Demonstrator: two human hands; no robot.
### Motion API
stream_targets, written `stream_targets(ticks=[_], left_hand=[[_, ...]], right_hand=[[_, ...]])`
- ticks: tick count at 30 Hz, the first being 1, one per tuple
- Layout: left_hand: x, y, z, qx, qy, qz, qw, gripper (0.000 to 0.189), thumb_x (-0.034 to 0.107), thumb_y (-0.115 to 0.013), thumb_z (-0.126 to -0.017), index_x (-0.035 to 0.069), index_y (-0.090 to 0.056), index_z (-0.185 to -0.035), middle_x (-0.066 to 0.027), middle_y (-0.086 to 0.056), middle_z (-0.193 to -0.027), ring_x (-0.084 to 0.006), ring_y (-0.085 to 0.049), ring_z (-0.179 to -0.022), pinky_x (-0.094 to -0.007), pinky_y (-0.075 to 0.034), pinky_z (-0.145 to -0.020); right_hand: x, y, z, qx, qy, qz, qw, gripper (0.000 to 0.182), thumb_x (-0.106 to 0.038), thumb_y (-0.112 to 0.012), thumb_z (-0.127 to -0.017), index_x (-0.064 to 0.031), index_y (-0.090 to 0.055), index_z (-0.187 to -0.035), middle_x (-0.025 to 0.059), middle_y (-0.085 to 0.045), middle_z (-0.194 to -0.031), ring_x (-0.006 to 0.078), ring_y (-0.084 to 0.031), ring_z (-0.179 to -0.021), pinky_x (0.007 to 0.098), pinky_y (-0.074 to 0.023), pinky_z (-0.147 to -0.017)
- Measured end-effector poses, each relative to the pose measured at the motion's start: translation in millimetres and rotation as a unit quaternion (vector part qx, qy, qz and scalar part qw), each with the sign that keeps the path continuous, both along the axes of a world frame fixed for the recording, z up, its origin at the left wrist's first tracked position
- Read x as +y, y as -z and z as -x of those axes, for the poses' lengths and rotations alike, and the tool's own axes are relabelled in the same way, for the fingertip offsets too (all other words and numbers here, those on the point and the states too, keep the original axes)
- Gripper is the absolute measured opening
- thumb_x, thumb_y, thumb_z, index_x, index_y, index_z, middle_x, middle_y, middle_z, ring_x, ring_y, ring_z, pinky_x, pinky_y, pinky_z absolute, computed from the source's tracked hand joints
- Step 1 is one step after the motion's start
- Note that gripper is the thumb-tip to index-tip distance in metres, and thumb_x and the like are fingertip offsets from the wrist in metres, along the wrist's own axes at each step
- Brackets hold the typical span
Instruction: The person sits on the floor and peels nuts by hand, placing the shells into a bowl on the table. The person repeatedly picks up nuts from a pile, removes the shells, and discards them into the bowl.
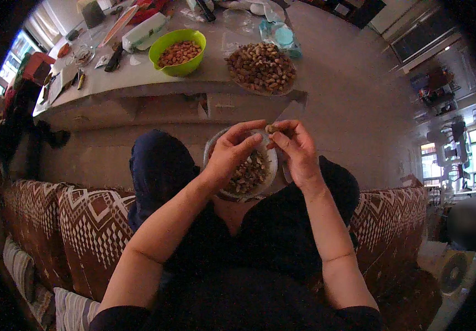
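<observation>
Between the fingertips of my right hand point(300, 153) is an unshelled peanut point(270, 128). My left hand point(231, 151) is just left of it, fingers apart, its index fingertip close to the peanut; I see nothing in its grasp. Below both hands a round bowl point(274, 165) sits between my knees, holding broken peanut shells point(248, 176); my left hand covers part of it. Ahead on the table, a lime-green bowl point(200, 37) holds shelled peanuts point(180, 53). To its right, unshelled peanuts point(262, 66) are heaped on a plate near the table's front edge.
The long table point(109, 85) also bears a black-handled item point(114, 58), a plastic-wrapped roll point(144, 33), a clear plastic package with a turquoise lid point(284, 37) and plastic bags. Below the tabletop is a shelf. A patterned brown sofa point(93, 215) is around me. At far right is a person point(471, 225), blurred.
</observation>
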State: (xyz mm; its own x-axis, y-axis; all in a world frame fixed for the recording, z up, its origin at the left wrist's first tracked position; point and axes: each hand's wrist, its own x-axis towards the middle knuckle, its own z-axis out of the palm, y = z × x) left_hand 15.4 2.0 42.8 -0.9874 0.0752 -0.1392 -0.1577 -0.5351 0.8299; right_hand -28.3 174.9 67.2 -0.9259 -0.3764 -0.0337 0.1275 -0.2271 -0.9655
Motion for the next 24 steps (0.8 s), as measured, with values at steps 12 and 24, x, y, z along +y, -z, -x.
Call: stream_targets(ticks=[12,24], left_hand=[[7.3,13.4,-3.0,0.127,0.029,0.166,0.977,0.032,0.016,-0.062,-0.096,0.002,-0.063,-0.125,-0.0047,-0.068,-0.113,-0.0113,-0.062,-0.098,-0.0266,-0.05,-0.088],[2.9,27.1,-10.2,0.19,0.016,0.31,0.931,0.029,0.022,-0.062,-0.095,-0.003,-0.067,-0.11,-0.0104,-0.07,-0.104,-0.0168,-0.064,-0.096,-0.0302,-0.049,-0.085]], right_hand=[[6.1,22.7,-25.1,-0.117,-0.015,0.068,0.991,0.029,-0.022,-0.068,-0.093,-0.0033,-0.06,-0.113,0.0031,-0.064,-0.1,0.012,-0.063,-0.089,0.0259,-0.0514,-0.081],[1.7,25.8,-28.6,0.149,-0.041,-0.118,0.981,0.032,-0.022,-0.068,-0.093,-0.0046,-0.058,-0.118,0.003,-0.062,-0.098,0.0108,-0.059,-0.093,0.0264,-0.0483,-0.084]])
